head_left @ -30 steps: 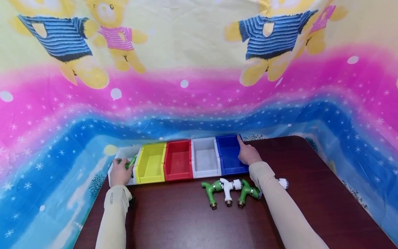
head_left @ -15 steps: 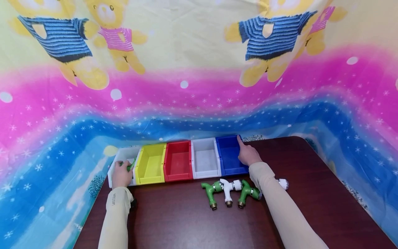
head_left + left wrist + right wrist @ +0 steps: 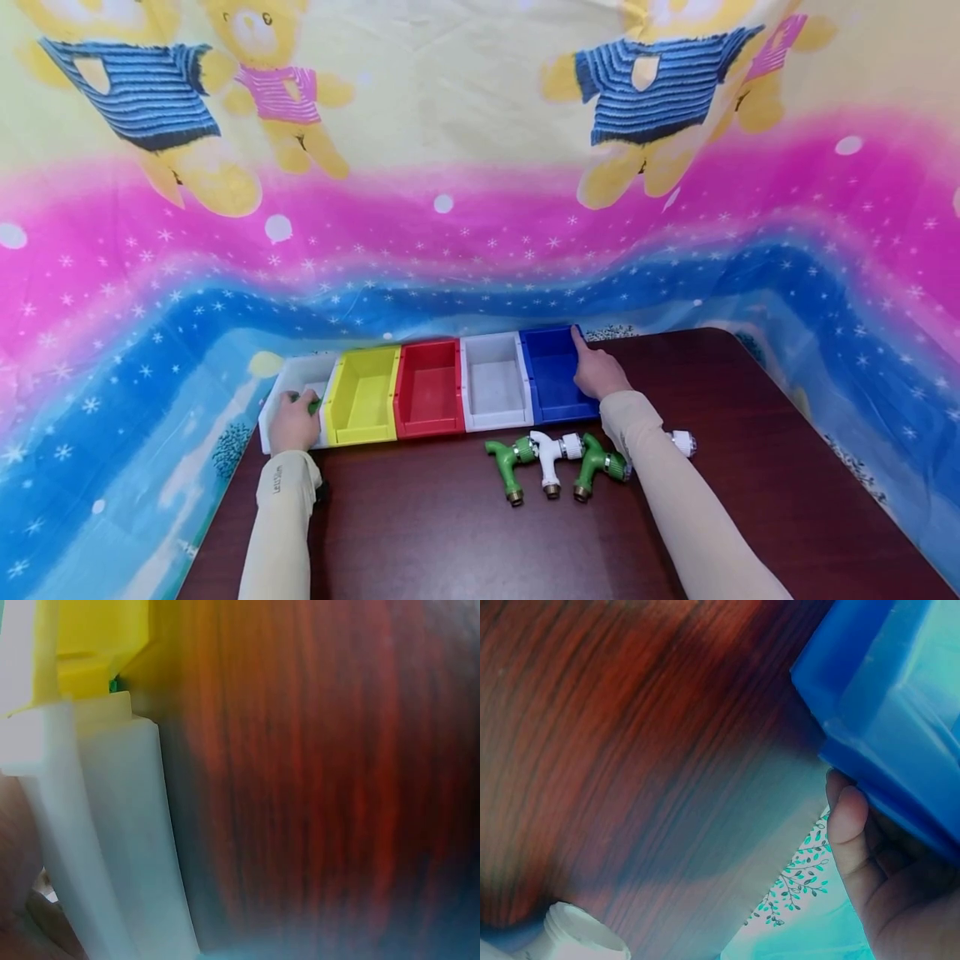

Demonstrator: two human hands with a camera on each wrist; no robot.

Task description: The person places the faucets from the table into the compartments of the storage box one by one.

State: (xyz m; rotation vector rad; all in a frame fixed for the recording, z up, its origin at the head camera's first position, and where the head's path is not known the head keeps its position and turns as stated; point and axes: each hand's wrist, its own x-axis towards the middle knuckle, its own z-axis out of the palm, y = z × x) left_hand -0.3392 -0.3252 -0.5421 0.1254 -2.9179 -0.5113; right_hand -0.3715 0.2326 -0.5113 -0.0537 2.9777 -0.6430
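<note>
At the left end of the bin row, my left hand (image 3: 294,423) reaches into a white bin (image 3: 309,370), its fingers curled around a green tap (image 3: 314,406). Most of that tap is hidden by the hand and bin. The left wrist view shows the white bin's outer wall (image 3: 131,817), with part of the hand at the left edge. At the other end, my right hand (image 3: 602,375) holds the right rim of the blue bin (image 3: 558,367), index finger stretched along it. Its fingertips (image 3: 849,815) meet the bin's edge in the right wrist view.
Yellow (image 3: 365,392), red (image 3: 428,386) and second white (image 3: 495,383) bins stand between the end bins. In front lie a green tap (image 3: 510,471), a white tap (image 3: 550,467) and another green tap (image 3: 590,467). Another white tap (image 3: 684,442) is partly behind the right sleeve.
My left hand has lowered the green tap deeper into the left white bin, so less of it shows. The right hand and the taps on the table have stayed put.
</note>
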